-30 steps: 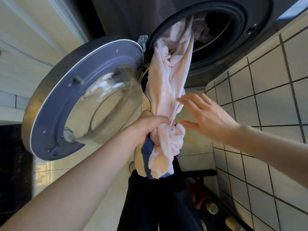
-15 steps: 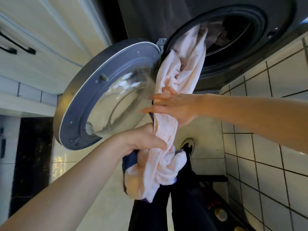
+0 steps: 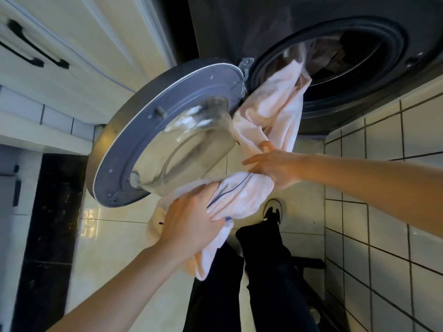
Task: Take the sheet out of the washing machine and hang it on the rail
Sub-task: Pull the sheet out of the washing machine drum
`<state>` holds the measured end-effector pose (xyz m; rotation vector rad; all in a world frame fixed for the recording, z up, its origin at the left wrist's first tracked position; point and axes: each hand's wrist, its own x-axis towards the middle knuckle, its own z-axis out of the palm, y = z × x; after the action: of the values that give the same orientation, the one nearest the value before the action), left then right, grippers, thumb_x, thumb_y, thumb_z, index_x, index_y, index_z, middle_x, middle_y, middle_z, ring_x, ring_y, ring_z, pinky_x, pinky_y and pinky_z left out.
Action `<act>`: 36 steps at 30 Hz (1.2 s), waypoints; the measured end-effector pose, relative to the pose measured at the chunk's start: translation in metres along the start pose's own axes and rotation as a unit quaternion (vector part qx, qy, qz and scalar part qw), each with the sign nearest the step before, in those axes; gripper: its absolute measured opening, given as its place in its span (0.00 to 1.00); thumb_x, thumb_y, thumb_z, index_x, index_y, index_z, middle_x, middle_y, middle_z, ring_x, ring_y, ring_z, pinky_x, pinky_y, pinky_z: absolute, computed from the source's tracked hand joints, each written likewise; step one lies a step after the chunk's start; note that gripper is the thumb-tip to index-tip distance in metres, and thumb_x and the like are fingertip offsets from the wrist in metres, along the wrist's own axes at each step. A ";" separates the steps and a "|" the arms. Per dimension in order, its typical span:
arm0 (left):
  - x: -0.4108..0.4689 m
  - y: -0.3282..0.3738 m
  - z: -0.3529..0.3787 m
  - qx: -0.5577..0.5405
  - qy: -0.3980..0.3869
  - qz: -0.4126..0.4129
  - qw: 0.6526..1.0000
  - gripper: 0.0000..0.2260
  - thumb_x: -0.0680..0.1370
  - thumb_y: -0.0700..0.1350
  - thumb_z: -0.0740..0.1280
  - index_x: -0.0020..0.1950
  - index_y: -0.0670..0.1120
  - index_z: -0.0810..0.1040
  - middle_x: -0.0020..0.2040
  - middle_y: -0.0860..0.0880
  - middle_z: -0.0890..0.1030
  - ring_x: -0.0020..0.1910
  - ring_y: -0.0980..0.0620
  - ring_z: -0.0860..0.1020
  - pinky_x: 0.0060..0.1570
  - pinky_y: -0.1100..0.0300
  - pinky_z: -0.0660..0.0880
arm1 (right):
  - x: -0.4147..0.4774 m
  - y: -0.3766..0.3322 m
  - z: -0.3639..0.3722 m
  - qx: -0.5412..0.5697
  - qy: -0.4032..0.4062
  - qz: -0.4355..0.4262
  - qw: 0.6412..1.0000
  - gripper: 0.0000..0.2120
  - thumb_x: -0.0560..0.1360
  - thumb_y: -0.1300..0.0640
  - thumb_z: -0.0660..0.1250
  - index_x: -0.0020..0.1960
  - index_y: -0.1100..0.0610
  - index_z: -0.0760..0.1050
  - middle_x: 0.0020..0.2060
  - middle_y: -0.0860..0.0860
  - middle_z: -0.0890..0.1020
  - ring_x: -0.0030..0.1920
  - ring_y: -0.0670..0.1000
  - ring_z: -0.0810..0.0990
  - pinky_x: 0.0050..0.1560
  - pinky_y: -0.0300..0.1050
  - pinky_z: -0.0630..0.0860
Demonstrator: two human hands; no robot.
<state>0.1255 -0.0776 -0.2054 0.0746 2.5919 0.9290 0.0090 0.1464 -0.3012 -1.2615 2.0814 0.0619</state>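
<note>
Sheet (image 3: 268,116): we see it trailing from the washing machine (image 3: 239,32) drum.
Left hand (image 3: 189,226): clenched round the bunched end.
Right hand (image 3: 275,166): gripping mid-length.
Room: glossy tiled floor (image 3: 115,236), white tiled wall (image 3: 383,164).

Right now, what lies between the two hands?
In the head view, a bunched stretch of the pale sheet, crossed by a thin blue line, runs from the left hand to the right hand; both hold it.

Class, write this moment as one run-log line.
step: sheet removal | left hand: grips bunched end | right hand: holds sheet midway | door: open | sheet: partly in drum
</note>
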 end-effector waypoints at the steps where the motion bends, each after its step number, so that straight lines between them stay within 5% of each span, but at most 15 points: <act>1: 0.000 0.002 0.000 -0.005 0.005 -0.002 1.000 0.12 0.64 0.46 0.64 0.45 0.59 0.70 0.36 0.56 0.75 0.35 0.51 0.73 0.33 0.54 0.73 | -0.003 0.002 0.000 0.008 0.006 0.012 1.000 0.17 0.72 0.42 0.59 0.61 0.41 0.71 0.56 0.41 0.79 0.65 0.49 0.70 0.68 0.57 0.51; 3: 0.000 0.003 0.001 -0.008 0.015 -0.011 1.000 0.16 0.65 0.46 0.63 0.51 0.60 0.71 0.39 0.57 0.75 0.39 0.51 0.74 0.35 0.56 0.72 | -0.009 0.010 -0.005 0.003 0.027 0.031 0.999 0.20 0.68 0.35 0.54 0.54 0.42 0.69 0.45 0.42 0.81 0.53 0.51 0.77 0.66 0.52 0.60; 6: 0.004 0.003 0.002 -0.010 0.023 -0.054 0.998 0.32 0.68 0.43 0.69 0.67 0.63 0.64 0.57 0.60 0.73 0.49 0.53 0.76 0.40 0.60 0.68 | -0.017 0.025 -0.004 0.026 0.025 0.072 0.997 0.23 0.67 0.31 0.54 0.54 0.43 0.67 0.45 0.46 0.80 0.48 0.54 0.78 0.54 0.50 0.73; 9: 0.013 0.010 0.011 0.123 0.040 0.068 0.989 0.45 0.66 0.38 0.70 0.74 0.64 0.52 0.71 0.56 0.64 0.39 0.48 0.78 0.32 0.58 0.72 | -0.018 0.028 -0.010 0.013 -0.010 0.112 0.994 0.21 0.72 0.33 0.55 0.57 0.45 0.68 0.44 0.48 0.79 0.47 0.54 0.77 0.51 0.51 0.74; 13: 0.028 0.017 0.030 0.256 0.021 0.198 0.946 0.37 0.60 0.35 0.70 0.67 0.59 0.73 0.74 0.49 0.66 0.22 0.52 0.64 0.24 0.63 0.64 | -0.027 0.026 -0.025 -0.011 -0.026 0.135 0.990 0.23 0.73 0.37 0.58 0.61 0.50 0.68 0.37 0.46 0.73 0.42 0.53 0.74 0.46 0.48 0.71; 15: 0.034 0.018 0.030 0.278 -0.039 0.149 0.948 0.35 0.60 0.39 0.74 0.65 0.58 0.74 0.75 0.52 0.66 0.20 0.49 0.69 0.24 0.62 0.66 | -0.036 0.028 -0.032 0.002 -0.023 0.152 0.988 0.28 0.71 0.36 0.60 0.64 0.52 0.66 0.43 0.48 0.77 0.45 0.54 0.76 0.46 0.47 0.71; 18: 0.047 0.011 0.035 0.276 -0.109 0.036 0.954 0.31 0.70 0.46 0.69 0.70 0.61 0.64 0.78 0.60 0.53 0.36 0.44 0.80 0.33 0.57 0.71 | -0.047 0.026 -0.030 0.026 0.032 0.152 0.988 0.29 0.73 0.36 0.60 0.67 0.51 0.61 0.52 0.50 0.80 0.49 0.55 0.79 0.53 0.48 0.73; 21: 0.060 0.013 0.038 0.263 -0.116 -0.032 0.957 0.28 0.72 0.42 0.65 0.69 0.61 0.64 0.74 0.62 0.56 0.44 0.44 0.80 0.38 0.56 0.73 | -0.054 0.014 -0.026 0.060 0.106 0.109 0.987 0.27 0.72 0.38 0.62 0.66 0.48 0.63 0.51 0.49 0.81 0.48 0.55 0.80 0.53 0.49 0.76; 25: 0.065 0.020 0.045 0.249 -0.059 -0.070 0.964 0.23 0.72 0.46 0.66 0.65 0.56 0.64 0.71 0.58 0.62 0.39 0.44 0.79 0.33 0.56 0.67 | -0.050 0.001 -0.020 0.002 0.173 0.104 0.979 0.21 0.67 0.45 0.70 0.58 0.47 0.71 0.42 0.48 0.83 0.42 0.55 0.82 0.50 0.51 0.79; 29: 0.063 0.027 0.057 0.221 0.027 -0.030 0.975 0.40 0.65 0.51 0.73 0.71 0.55 0.54 0.77 0.51 0.59 0.24 0.45 0.74 0.23 0.61 0.64 | -0.038 -0.016 -0.017 -0.008 0.231 0.126 0.965 0.30 0.62 0.53 0.74 0.60 0.57 0.68 0.41 0.53 0.82 0.36 0.56 0.82 0.43 0.51 0.80; 31: 0.062 0.031 0.059 0.234 0.058 -0.001 0.971 0.49 0.60 0.59 0.76 0.74 0.49 0.56 0.72 0.49 0.69 0.20 0.47 0.72 0.21 0.63 0.64 | -0.032 -0.026 -0.021 0.015 0.309 0.115 0.944 0.28 0.63 0.57 0.70 0.60 0.62 0.64 0.38 0.53 0.78 0.30 0.54 0.78 0.38 0.47 0.79; 33: 0.062 0.036 0.056 0.232 0.085 0.011 0.969 0.43 0.57 0.63 0.77 0.66 0.46 0.69 0.60 0.51 0.78 0.19 0.47 0.73 0.20 0.64 0.60 | -0.033 -0.033 -0.026 0.075 0.367 0.088 0.923 0.20 0.64 0.61 0.66 0.52 0.60 0.62 0.34 0.49 0.69 0.26 0.52 0.72 0.35 0.38 0.72; 36: 0.062 0.029 0.049 0.242 0.105 0.030 0.964 0.26 0.57 0.56 0.79 0.50 0.49 0.78 0.44 0.54 0.79 0.20 0.47 0.73 0.21 0.64 0.59 | -0.047 -0.038 -0.034 0.199 0.371 0.062 0.905 0.26 0.62 0.63 0.72 0.48 0.56 0.57 0.35 0.47 0.71 0.30 0.51 0.72 0.39 0.24 0.60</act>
<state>0.0842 -0.0144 -0.2431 0.1946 2.9740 0.3140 0.0346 0.1493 -0.2366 -0.9696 2.6113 -0.8715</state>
